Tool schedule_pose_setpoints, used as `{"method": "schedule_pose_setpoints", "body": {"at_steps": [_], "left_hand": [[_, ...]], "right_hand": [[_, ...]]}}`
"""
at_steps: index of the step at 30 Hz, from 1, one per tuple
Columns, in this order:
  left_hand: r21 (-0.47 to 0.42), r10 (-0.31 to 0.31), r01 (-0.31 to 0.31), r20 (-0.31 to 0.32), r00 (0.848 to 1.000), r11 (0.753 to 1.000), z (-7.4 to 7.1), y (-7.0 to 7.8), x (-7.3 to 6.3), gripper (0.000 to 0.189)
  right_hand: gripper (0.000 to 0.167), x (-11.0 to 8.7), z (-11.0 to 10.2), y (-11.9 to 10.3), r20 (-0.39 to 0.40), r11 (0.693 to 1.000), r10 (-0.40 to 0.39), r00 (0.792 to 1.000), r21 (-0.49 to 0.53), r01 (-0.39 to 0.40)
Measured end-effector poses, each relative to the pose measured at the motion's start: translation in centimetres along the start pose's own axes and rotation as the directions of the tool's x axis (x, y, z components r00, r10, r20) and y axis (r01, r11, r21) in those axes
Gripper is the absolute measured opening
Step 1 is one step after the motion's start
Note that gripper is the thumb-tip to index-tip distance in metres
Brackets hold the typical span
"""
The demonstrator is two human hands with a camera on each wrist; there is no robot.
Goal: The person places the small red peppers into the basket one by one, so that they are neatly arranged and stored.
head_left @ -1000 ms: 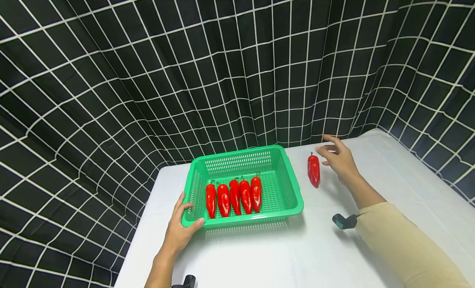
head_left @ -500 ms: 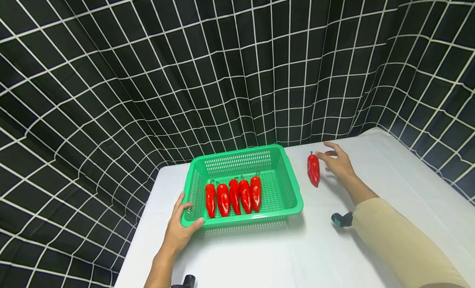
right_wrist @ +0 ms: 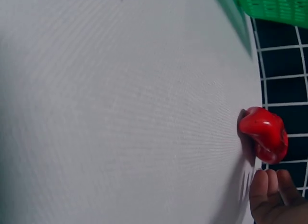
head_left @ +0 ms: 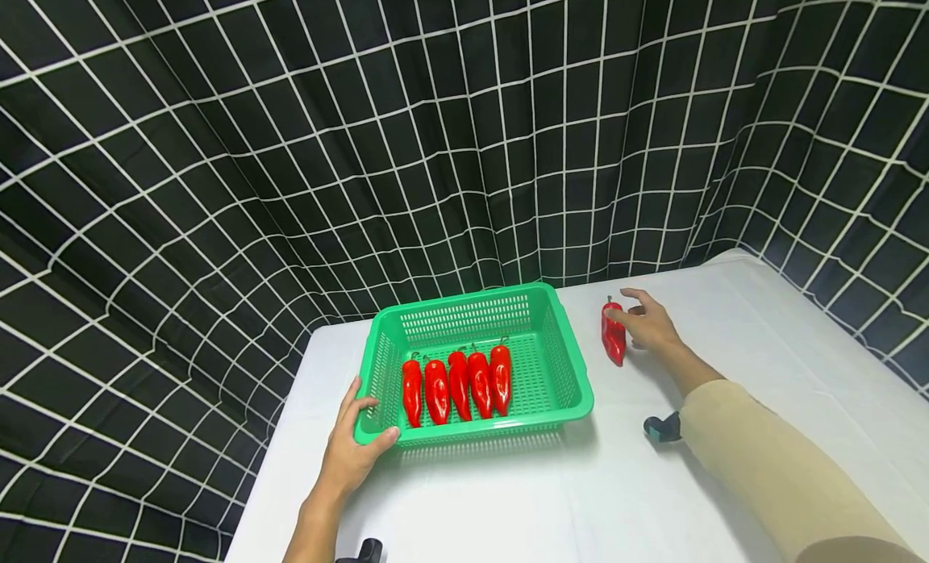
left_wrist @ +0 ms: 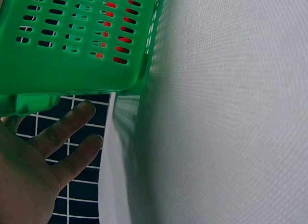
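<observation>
A green plastic basket stands on the white cloth, with several red peppers in a row inside. My left hand grips its near left corner, thumb on the front rim and a finger over the side. In the left wrist view, two fingers of the left hand extend outside the basket wall. Right of the basket lies one more red pepper. Over its upper part reaches my right hand, thumb across it. In the right wrist view, visible fingertips sit close beside this pepper.
A white cloth covers the table. Dark curtains with a white grid rise behind and at both sides. A small dark camera mount sticks out from the right wrist.
My right hand has moved left and slightly down, from beside the lone pepper to over it. The left hand and the basket stay in place.
</observation>
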State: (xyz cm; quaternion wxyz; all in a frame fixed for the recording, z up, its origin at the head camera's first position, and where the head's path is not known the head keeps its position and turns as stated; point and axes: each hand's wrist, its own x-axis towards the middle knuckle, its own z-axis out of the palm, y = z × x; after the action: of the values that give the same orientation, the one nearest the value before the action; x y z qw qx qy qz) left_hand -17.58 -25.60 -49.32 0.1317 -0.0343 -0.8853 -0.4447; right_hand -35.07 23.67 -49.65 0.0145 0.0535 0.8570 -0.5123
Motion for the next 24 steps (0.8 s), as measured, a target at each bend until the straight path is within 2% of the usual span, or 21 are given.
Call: {"method": "schedule_pose_setpoints", "body": {"at_steps": [12, 24], "left_hand": [[-0.006, -0.012, 0.012, 0.006, 1.0, 1.0, 0.04, -0.03, -0.06, 0.052], [0.004, -0.023, 0.023, 0.003, 1.0, 1.0, 0.04, -0.05, 0.04, 0.052]], "right_hand": [[0.072, 0.32, 0.47, 0.33, 0.033, 0.996, 0.018, 0.999, -0.089, -0.015], [0.065, 0.52, 1.02, 0.32, 0.051, 0.978, 0.034, 0.998, -0.209, -0.022]]}}
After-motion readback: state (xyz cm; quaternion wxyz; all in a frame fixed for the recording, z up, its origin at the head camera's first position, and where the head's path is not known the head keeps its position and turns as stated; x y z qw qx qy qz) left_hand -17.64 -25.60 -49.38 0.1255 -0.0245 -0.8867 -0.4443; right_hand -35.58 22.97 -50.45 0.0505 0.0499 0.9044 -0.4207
